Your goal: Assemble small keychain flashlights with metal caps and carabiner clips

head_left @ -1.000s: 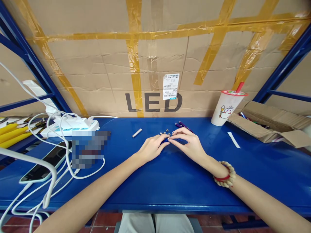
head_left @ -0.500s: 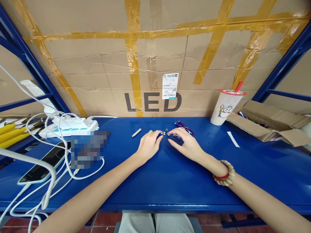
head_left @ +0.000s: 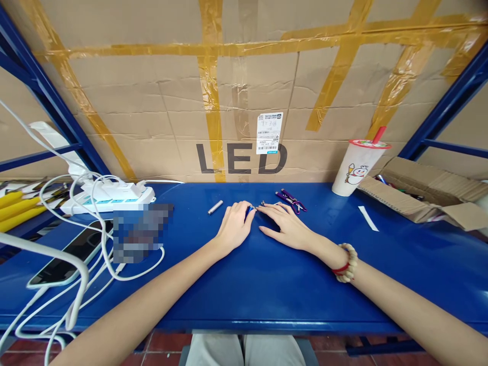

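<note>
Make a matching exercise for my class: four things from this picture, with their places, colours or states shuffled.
1. left hand
2. right hand
3. two-handled tool
4. cup

A. red straw in its top
B. pinching a small blue piece
C. purple, lying on the table
D. beaded bracelet at its wrist

Pairs: 1-B, 2-D, 3-C, 4-A
</note>
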The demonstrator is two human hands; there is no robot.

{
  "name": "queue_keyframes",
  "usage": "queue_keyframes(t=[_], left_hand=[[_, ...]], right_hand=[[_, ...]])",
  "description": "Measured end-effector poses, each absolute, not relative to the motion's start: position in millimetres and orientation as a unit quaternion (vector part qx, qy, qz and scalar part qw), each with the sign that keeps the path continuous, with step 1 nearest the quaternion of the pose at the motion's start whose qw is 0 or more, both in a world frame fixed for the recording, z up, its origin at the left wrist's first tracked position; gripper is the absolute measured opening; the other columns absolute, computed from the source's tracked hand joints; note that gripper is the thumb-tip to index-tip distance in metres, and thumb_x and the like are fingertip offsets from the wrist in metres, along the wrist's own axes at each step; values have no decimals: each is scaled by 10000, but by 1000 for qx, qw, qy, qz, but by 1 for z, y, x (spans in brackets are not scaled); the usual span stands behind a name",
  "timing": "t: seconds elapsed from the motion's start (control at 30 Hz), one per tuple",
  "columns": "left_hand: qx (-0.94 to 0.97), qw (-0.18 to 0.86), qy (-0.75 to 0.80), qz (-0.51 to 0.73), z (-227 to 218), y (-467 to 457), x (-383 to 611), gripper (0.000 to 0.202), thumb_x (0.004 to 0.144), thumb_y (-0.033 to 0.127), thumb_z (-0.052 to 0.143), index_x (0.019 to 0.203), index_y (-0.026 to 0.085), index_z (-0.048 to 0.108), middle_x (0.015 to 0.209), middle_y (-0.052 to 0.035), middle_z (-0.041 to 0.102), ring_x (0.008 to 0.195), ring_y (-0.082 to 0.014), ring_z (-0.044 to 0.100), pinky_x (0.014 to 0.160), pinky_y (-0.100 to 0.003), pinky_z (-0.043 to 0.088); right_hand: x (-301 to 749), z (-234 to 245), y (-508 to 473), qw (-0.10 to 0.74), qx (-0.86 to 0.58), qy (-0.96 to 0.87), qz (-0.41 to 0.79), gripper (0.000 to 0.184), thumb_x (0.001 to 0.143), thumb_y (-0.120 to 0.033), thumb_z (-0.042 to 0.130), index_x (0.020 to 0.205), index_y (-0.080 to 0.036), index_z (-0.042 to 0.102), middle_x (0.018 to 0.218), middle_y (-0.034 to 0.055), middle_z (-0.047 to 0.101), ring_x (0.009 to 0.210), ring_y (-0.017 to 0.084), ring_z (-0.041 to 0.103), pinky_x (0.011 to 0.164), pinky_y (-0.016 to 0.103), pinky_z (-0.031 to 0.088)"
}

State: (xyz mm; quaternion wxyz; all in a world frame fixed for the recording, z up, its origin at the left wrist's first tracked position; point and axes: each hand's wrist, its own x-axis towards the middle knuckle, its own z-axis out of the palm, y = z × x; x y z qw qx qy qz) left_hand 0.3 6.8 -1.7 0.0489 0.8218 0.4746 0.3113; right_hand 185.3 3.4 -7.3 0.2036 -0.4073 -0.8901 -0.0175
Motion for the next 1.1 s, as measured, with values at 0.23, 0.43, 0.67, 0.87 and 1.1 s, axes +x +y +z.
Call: queue_keyframes(t=[0.23,0.43,0.67,0.87,1.1], left_hand=[[826,43,470,308,0,5,0,165,924,274,352,905,182,488,956,-28,582,908,-186,510,810,-337,380],[847,23,444,291,3,1,1,164,922,272,370,961,182,501,991,-29,578,937,-188,501,819,-332,377],[838,0,461,291,1,3,2,173,923,271,369,948,178,513,982,-30,587,929,-189,510,810,-329,382],[853,12,440,281,0,5,1,160,914,272,402,984,194,523,1003,-21,581,944,-184,505,815,-326,378],[889,37,370,267,2,4,0,119,907,251,430,973,205,516,1000,1,604,932,-162,517,798,-303,364]], right_hand=[[186,-8,3,252,-393,-884,11,406,871,-393,447,1233,-210,474,1207,72,553,1132,215,472,975,413,322],[188,-4,2,234,-384,-893,-15,280,894,-311,426,1111,-235,586,1134,53,590,1081,206,491,936,403,325],[187,-1,2,242,-400,-883,-51,236,889,-288,456,1014,-237,649,1073,44,615,1026,194,512,889,373,344],[190,-4,4,260,-399,-879,-34,180,855,-310,522,898,-251,687,1039,32,621,997,196,521,876,370,366],[192,-7,8,288,-398,-871,-5,162,828,-325,561,836,-234,695,996,31,635,960,194,537,849,368,407]])
